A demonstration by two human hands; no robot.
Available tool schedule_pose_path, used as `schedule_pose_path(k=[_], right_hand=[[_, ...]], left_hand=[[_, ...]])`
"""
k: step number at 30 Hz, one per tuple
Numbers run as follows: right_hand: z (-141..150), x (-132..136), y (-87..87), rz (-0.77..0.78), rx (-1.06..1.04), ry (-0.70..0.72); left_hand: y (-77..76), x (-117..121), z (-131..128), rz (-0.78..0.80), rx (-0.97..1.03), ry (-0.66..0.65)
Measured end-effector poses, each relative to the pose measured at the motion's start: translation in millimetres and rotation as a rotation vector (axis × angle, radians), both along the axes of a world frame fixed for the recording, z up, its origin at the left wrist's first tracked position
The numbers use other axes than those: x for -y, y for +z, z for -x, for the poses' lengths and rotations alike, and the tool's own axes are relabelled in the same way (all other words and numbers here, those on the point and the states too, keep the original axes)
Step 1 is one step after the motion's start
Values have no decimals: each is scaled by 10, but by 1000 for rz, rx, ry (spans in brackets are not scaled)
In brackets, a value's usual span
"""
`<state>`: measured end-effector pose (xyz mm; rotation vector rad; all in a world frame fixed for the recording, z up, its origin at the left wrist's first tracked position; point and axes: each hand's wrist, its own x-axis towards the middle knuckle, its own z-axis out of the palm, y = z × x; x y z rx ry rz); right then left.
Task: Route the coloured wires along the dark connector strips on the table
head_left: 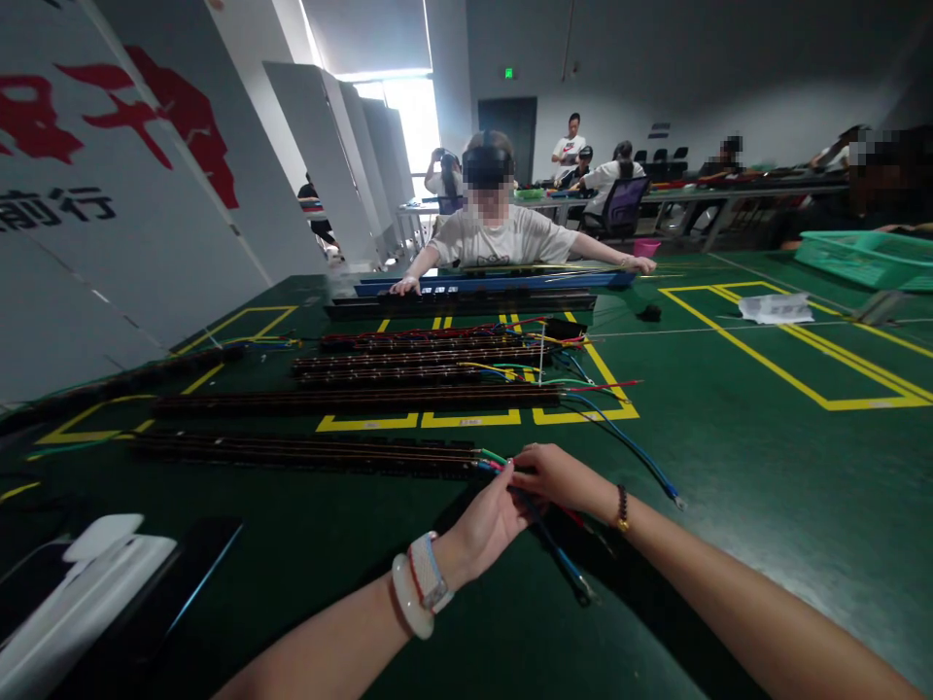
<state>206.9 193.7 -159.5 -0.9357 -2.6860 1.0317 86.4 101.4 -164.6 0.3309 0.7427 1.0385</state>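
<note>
Both hands meet at the right end of a long black strip (313, 452) with thin copper-coloured lines along it. Coloured wires (490, 465), among them green, blue and red, come out of that end. The fingers of my left hand (485, 525) pinch these wires from the near side. My right hand (565, 478) is closed on them from the far side, its fingertips touching my left ones and partly hidden. A blue cable (558, 552) with a metal lug hangs out below my hands towards me.
Beyond lies another long black strip (364, 399) with a blue lugged cable (634, 449), then several wired strips (408, 365). A co-worker (502, 233) handles a blue bar across the green table. A phone-like dark slab (193, 574) lies near left; a green basket (867, 258) stands far right.
</note>
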Motion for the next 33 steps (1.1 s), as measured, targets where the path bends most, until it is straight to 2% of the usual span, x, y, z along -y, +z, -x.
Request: schedule_pose_path(k=[4,8,10,13,19,21,23,25,27,30,33], right_hand=[[-34,-34,76,106,40,-15],[-90,-118,111,93,135,-160],[-123,-160,100,164,200,-137],[-166,-198,70,442,196,-22],[-155,-143,9,973,-27,81],[-134,-123,-17,1104,-94,114],[-116,-118,-45,1159,-129,120],[-105,-117,-68,1109,-132,84],[-98,-108,-72,961,-111,21],[-85,-58,-24,628,-3,-75],[-62,29,61,249,136,-116]], left_hand=[[-40,7,5,9,25,9],[-138,-17,34,18,76,-34],[-152,-28,45,49,80,-29],[-116,-28,39,67,88,-23],[-32,-4,7,-93,94,-13],[-57,-11,13,-102,78,-28],[-85,-23,26,-88,70,-36],[-85,-34,38,-52,71,-24],[-52,-37,48,2,47,3],[3,-32,52,37,7,31],[-19,-33,42,21,17,61]])
